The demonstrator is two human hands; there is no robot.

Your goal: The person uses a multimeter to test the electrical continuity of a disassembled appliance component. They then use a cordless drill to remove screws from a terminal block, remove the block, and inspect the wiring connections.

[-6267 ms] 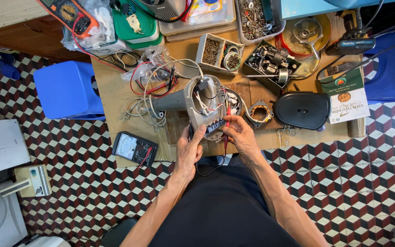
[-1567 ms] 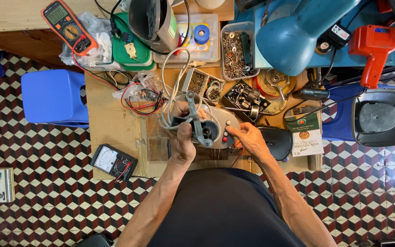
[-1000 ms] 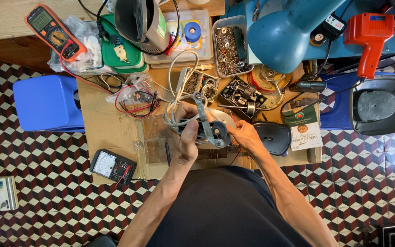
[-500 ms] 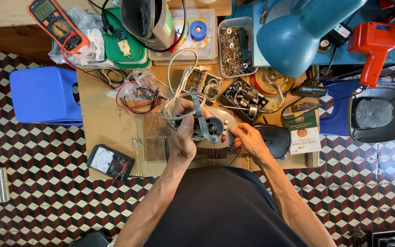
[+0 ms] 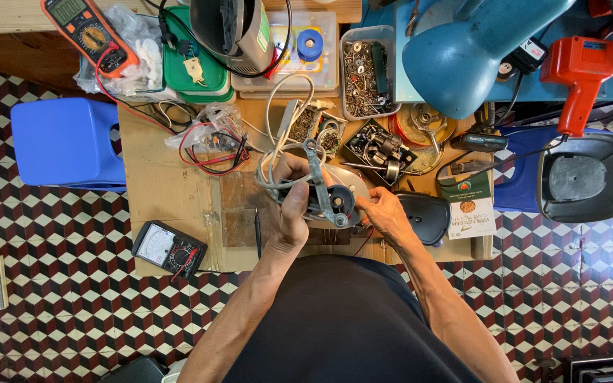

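Note:
My left hand [image 5: 292,206] is wrapped around a grey electric appliance [image 5: 331,195] with a round dark opening and a white cord, held above the wooden workbench [image 5: 172,195]. A grey metal wrench [image 5: 323,183] lies across the appliance's top. My right hand [image 5: 381,213] grips the appliance's right side, fingers pinched near the wrench's lower end. White cable loops [image 5: 274,135] run from the appliance toward the back.
A black analog meter [image 5: 168,248] sits at the bench's front left, an orange multimeter [image 5: 86,32] at the back left. Parts trays [image 5: 367,67], red wires [image 5: 211,145], a black oval cover [image 5: 423,216], a blue stool [image 5: 65,142], a blue lamp [image 5: 473,53] and an orange tool [image 5: 580,71] surround the bench.
Earlier both hands worked on the appliance lying lower on the bench. It has since been turned and lifted, with the wrench across it. In the last second little has shifted.

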